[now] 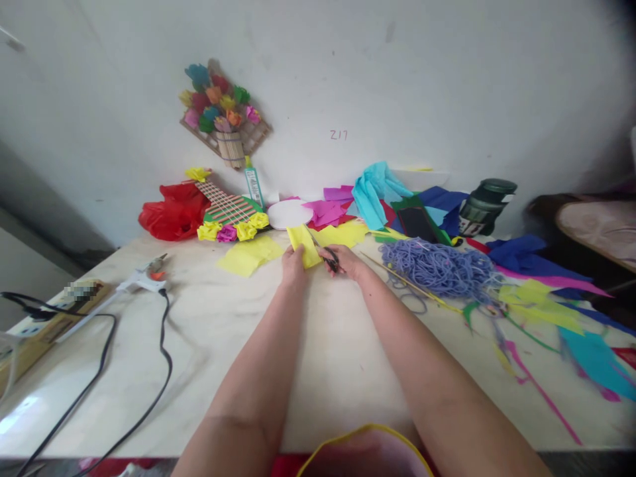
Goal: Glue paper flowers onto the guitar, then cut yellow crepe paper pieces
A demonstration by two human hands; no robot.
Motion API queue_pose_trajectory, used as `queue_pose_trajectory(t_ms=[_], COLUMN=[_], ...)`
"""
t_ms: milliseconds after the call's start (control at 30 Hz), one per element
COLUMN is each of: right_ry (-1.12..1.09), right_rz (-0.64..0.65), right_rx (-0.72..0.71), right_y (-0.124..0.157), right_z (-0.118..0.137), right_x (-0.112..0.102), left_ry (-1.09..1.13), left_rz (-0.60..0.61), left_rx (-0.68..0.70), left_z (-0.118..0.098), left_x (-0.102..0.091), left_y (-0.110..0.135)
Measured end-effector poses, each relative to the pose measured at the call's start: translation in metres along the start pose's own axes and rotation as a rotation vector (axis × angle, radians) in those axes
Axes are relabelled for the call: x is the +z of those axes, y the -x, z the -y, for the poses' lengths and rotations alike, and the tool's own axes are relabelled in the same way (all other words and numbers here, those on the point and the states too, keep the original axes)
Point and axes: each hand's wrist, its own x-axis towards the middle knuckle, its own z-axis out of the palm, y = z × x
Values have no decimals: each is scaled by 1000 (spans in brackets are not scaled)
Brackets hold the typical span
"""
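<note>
My left hand [293, 264] is closed on a folded strip of yellow crepe paper [304, 244], held upright near the middle of the table. Black-handled scissors [331, 260] are gripped in my right hand [345, 260], their blades pointing left at the strip's right edge. How deep the blades reach into the paper is hard to make out. A flat yellow sheet [251, 256] lies to the left of my left hand, and another yellow piece [342, 234] rests just behind the scissors.
At left stand a glue gun [144, 281] with a black cord and a power strip [44, 324]. Behind are a stick guitar with paper flowers [228, 211], a glue tube [254, 185] and a white disc [289, 214]. Purple cord [440, 268], a dark jar [487, 207] and paper scraps occupy the right.
</note>
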Motion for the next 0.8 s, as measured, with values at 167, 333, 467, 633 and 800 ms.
queue_pose_trajectory(t_ms=[167, 333, 467, 633, 800], right_ry=[-43, -66, -58, -70, -76], right_rz=[-7, -11, 0, -6, -11], right_rx=[-16, -31, -37, -33, -58], right_y=[-1, 0, -1, -5, -10], right_z=[-2, -3, -7, -12, -20], right_x=[2, 2, 1, 0, -1], left_ry=[-8, -26, -18, 2, -6], left_rz=[7, -6, 5, 35, 46], left_rx=[12, 11, 18, 36, 36], left_z=[-1, 1, 0, -1, 0], left_x=[2, 1, 1, 2, 2], left_y=[2, 1, 1, 3, 3])
